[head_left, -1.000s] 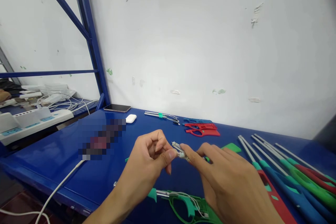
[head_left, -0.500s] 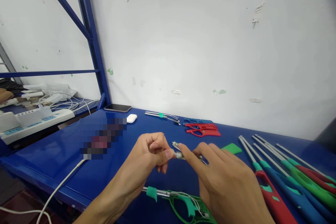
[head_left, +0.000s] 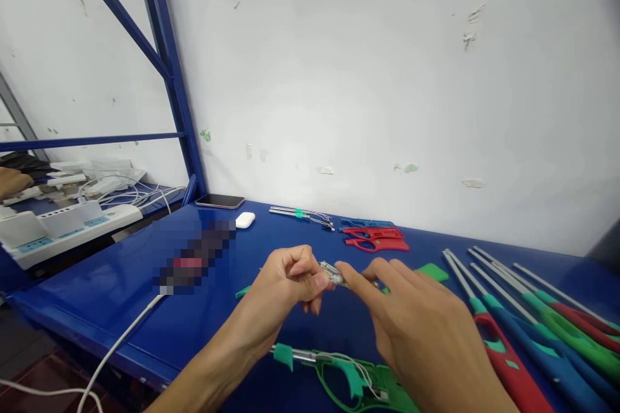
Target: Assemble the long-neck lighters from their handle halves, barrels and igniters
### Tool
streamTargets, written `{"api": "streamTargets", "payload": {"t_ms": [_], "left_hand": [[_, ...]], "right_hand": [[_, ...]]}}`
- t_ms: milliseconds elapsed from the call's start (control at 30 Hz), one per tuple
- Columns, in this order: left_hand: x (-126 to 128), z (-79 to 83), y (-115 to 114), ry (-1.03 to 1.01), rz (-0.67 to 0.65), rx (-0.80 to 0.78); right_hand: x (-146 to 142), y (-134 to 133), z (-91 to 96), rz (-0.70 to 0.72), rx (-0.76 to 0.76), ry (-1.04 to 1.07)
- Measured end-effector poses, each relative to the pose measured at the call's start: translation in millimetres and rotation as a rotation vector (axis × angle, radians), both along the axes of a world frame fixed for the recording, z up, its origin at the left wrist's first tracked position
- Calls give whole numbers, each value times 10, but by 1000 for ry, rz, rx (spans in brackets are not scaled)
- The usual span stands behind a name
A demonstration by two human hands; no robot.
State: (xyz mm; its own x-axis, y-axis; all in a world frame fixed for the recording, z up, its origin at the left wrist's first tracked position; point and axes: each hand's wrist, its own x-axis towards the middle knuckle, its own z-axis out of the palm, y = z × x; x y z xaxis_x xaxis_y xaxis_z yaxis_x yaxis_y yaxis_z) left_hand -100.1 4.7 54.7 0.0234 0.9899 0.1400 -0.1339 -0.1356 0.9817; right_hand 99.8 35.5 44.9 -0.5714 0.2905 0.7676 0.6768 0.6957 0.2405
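Working above the middle of the blue worktop (head_left: pixel 121 284), with a small clear part (head_left: pixel 333 273) pinched at one end by thumb and forefinger of the left hand (head_left: pixel 285 284) and at the other end by the fingertips of the right hand (head_left: pixel 426 335), each closed on it with the spare fingers loosely curled. Held clear of the surface and not yet seated in anything. Too small and blurred to tell its exact make or how the fingertips sit on it. Directly below, at the near edge: an open green lighter shell (head_left: pixel 349 377), lying flat with a metal tube pointing left and thin wires trailing inside, uncovered and apparently unfinished. Judging by that, somewhere mid-assembly on this piece, with the pinched part outside the shell and no cover on. Toward the right edge: a row of long lighters (head_left: pixel 513 335) in red, blue and green, closed up and seemingly complete. Along the far edge, by the wall: red and blue shell halves (head_left: pixel 375 239) lying side by side and a bare tube with wires (head_left: pixel 300 213), untouched and probably still to be built up. Just beyond the right hand: a loose green piece (head_left: pixel 433 271). Near the far left corner: a white earbud case (head_left: pixel 245 220) and a phone (head_left: pixel 220 201). Over the near left edge: a white cable (head_left: pixel 126 342).
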Motion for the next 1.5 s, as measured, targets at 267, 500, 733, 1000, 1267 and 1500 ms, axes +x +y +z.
{"api": "streamTargets", "payload": {"t_ms": [267,500,733,1000,1267,1500], "left_hand": [[-63,117,-33,86,-139,-5],[13,93,-112,466,-85,54],[157,-198,-160,1058,-192,341],[43,-278,-194,1175,-200,407],[107,-504,-394,1066,22,690],[115,-665,-466,1158,27,642]], "right_hand": [[130,4,56,104,-311,-8],[426,-80,119,50,-590,-39],[730,-149,88,-38,-554,-193],[536,-117,-24,-23,-570,-125],[592,-210,-360,102,-924,-80],[442,-207,-466,163,-896,-104]]}}
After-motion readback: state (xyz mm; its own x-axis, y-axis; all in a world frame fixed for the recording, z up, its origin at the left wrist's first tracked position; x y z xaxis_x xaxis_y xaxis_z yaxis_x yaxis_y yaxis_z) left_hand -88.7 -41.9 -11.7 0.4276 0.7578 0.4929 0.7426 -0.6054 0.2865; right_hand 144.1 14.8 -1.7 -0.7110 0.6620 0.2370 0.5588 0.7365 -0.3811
